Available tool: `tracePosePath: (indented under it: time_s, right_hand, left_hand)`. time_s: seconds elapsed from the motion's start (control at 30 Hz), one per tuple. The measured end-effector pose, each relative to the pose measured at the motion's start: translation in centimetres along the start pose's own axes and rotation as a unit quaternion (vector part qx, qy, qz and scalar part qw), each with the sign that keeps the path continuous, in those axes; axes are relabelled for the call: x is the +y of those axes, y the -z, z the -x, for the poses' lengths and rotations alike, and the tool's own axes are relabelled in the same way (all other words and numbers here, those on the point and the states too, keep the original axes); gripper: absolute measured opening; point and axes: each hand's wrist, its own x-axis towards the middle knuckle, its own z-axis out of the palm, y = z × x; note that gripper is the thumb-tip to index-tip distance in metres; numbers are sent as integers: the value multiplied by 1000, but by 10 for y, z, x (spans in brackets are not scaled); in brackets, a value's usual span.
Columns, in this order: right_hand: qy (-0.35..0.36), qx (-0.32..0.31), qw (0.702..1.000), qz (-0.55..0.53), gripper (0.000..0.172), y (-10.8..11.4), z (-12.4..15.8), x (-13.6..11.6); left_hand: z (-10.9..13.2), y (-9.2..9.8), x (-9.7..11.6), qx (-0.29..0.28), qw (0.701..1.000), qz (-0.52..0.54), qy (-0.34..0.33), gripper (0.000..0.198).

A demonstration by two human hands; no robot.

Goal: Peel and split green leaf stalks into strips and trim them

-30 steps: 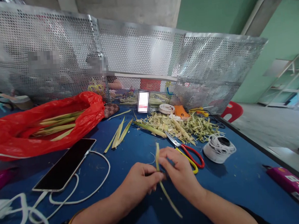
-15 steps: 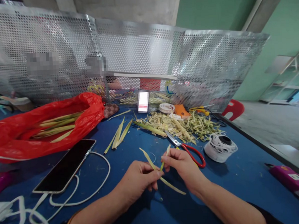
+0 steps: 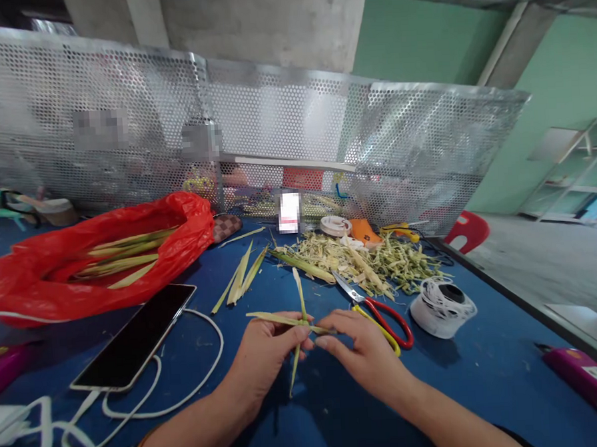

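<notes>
Both my hands meet over the blue table (image 3: pixel 486 374), pinching thin yellow-green leaf strips (image 3: pixel 299 297) that cross each other. My left hand (image 3: pixel 265 352) is closed on the crossing point, with one strip running up and down and another lying sideways to the left. My right hand (image 3: pixel 360 350) is closed on the right end of the sideways strip. Red and yellow-handled scissors (image 3: pixel 383 312) lie just right of my right hand.
A red plastic bag (image 3: pixel 56 276) with long leaves lies at the left. A phone (image 3: pixel 134 339) on a white cable (image 3: pixel 197 389) sits near it. Leaf scraps (image 3: pixel 380 259), loose strips (image 3: pixel 244 280), a white thread spool (image 3: pixel 443 306) and a perforated metal screen (image 3: pixel 323 129) lie beyond. A pink object (image 3: pixel 587 378) is at right.
The strips have been turned in my fingers: one now stands upright and the other lies flat to the left, crossed. Both hands shifted slightly up the table.
</notes>
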Motion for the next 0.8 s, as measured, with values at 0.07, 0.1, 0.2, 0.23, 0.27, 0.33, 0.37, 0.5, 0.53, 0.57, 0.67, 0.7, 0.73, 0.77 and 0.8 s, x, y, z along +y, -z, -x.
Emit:
tracePosePath:
  time_s: [0.07,0.1,0.2,0.23,0.27,0.33,0.37,0.5,0.53,0.57,0.67,0.7,0.73,0.77,0.8]
  right_hand:
    - [31,16,998,43,14,-4,2,0]
    - [39,24,997,55,16,-5,3,0]
    - [45,48,995,75,20,-8,4,0]
    - [48,55,994,83,21,-8,5,-1]
    - [56,61,992,94,22,-9,6,-2]
    - [89,68,985,133,24,-10,8,-4]
    - [114,69,978,163,24,-11,9,-6]
    - [159,60,958,230,23,-12,11,-6]
    - [129,64,968,205,22,-11,10,-5]
    - [80,71,981,161,19,-11,9,-4]
    - [-100,86,990,-44,16,-11,4,1]
    - [-145,82,979,-120,19,-12,2,2]
    - [-176,73,962,-194,22,-14,1,1]
    - [-195,56,944,-259,26,-16,1,0]
    - [-207,38,927,-311,28,-18,0,-1]
  left_hand:
    - [0,-1,-3,16,1000,3,-11,30]
    - [0,-1,-4,20,1000,2,-11,30]
    - [1,-3,-5,6,1000,-9,12,34]
    - [1,-3,-5,0,1000,-13,20,35]
    - [1,-4,-5,-2,1000,-16,24,35]
    - [1,-4,-5,7,1000,-14,17,33]
    - [1,-5,-5,13,1000,-8,10,31]
    - [1,-5,-5,26,1000,11,4,31]
    - [1,-5,-4,28,999,16,9,34]
    - [2,-5,-3,28,999,23,11,37]
    - [5,-6,3,20,998,52,-4,44]
    - [7,-7,5,15,998,61,-7,45]
    - [9,-8,6,8,998,70,-6,46]
    - [11,-10,7,-2,997,78,-1,47]
    - [13,-11,7,-14,996,84,5,48]
